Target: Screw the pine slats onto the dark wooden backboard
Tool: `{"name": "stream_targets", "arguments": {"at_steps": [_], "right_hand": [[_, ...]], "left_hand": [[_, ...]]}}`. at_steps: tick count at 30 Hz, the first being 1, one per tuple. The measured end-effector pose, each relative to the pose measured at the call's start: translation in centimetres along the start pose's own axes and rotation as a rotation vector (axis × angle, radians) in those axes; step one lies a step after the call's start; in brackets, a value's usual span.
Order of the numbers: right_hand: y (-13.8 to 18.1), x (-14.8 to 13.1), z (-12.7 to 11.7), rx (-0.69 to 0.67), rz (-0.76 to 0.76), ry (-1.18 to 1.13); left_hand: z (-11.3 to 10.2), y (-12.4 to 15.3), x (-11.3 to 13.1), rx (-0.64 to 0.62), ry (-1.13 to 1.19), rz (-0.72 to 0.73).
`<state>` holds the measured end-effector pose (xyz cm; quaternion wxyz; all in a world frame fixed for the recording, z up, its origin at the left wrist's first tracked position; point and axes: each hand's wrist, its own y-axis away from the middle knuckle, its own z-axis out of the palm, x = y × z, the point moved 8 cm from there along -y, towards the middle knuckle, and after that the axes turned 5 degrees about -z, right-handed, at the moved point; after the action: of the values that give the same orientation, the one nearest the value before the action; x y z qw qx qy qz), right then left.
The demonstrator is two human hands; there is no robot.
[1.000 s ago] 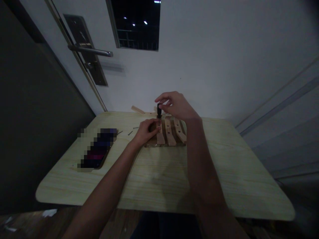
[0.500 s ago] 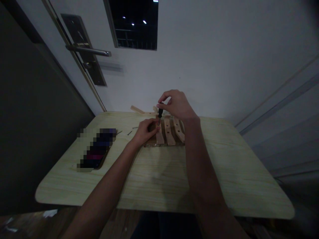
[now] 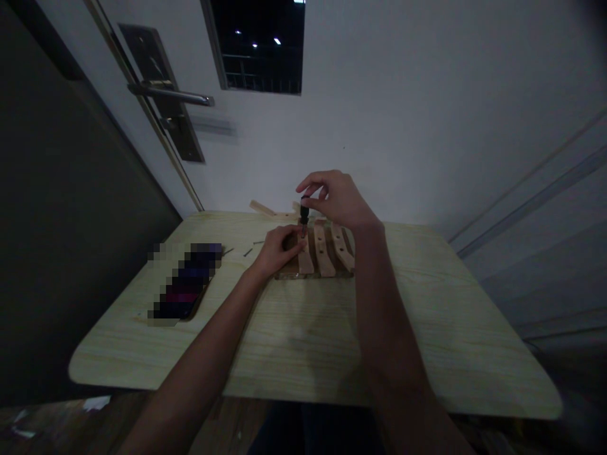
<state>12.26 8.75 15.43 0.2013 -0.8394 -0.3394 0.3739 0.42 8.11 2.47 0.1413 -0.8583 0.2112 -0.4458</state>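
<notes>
A small wooden assembly (image 3: 325, 256) of pale slats with holes, laid over darker crosspieces, lies at the far middle of the table. My right hand (image 3: 334, 199) pinches the black handle of a small screwdriver (image 3: 303, 213), held upright with its tip down on the leftmost slat. My left hand (image 3: 277, 249) rests curled on the left end of the assembly, fingers pressed against that slat beside the screwdriver tip.
The pale wood-grain table (image 3: 308, 335) stands against a white wall. A pixelated dark object (image 3: 186, 283) lies at the left. A few small screws (image 3: 249, 251) lie left of my left hand. Loose wooden strips (image 3: 263, 208) sit at the far edge. A door with a lever handle (image 3: 171, 96) is at upper left.
My right hand's fingers have shifted slightly round the screwdriver handle, as in a turn. The left hand and the wooden assembly have stayed put.
</notes>
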Motion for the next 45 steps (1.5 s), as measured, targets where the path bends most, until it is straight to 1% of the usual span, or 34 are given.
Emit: {"name": "stream_targets", "arguments": {"at_steps": [5, 12, 18, 21, 24, 26, 32, 37, 43, 45], "right_hand": [[0.0, 0.4, 0.0, 0.006, 0.059, 0.078], [-0.1, 1.0, 0.2, 0.029, 0.092, 0.084], [0.1, 1.5, 0.2, 0.041, 0.147, 0.164], [-0.1, 1.1, 0.3, 0.038, 0.105, 0.11], [-0.4, 0.3, 0.7, -0.021, 0.028, 0.003], [-0.4, 0.0, 1.0, -0.053, 0.006, -0.038], [-0.1, 0.5, 1.2, -0.083, -0.011, 0.0], [0.0, 0.7, 0.8, -0.047, 0.011, -0.024], [0.0, 1.3, 0.4, 0.024, 0.121, 0.099], [-0.1, 1.2, 0.3, 0.032, 0.12, 0.095]], "left_hand": [[0.0, 0.0, 0.0, -0.008, -0.014, -0.013], [-0.1, 0.0, 0.1, -0.001, -0.026, -0.021], [0.0, -0.1, 0.0, -0.004, -0.034, -0.018], [0.0, -0.1, 0.0, -0.007, -0.044, -0.015], [0.0, -0.1, 0.0, -0.007, -0.048, -0.014], [0.0, -0.1, 0.1, -0.006, -0.048, -0.021], [0.0, -0.1, 0.1, -0.01, -0.032, -0.031], [0.1, -0.1, -0.1, -0.006, -0.022, -0.022], [0.1, -0.1, -0.2, -0.002, -0.02, -0.012], [0.1, -0.1, -0.1, -0.003, -0.024, -0.009]]}}
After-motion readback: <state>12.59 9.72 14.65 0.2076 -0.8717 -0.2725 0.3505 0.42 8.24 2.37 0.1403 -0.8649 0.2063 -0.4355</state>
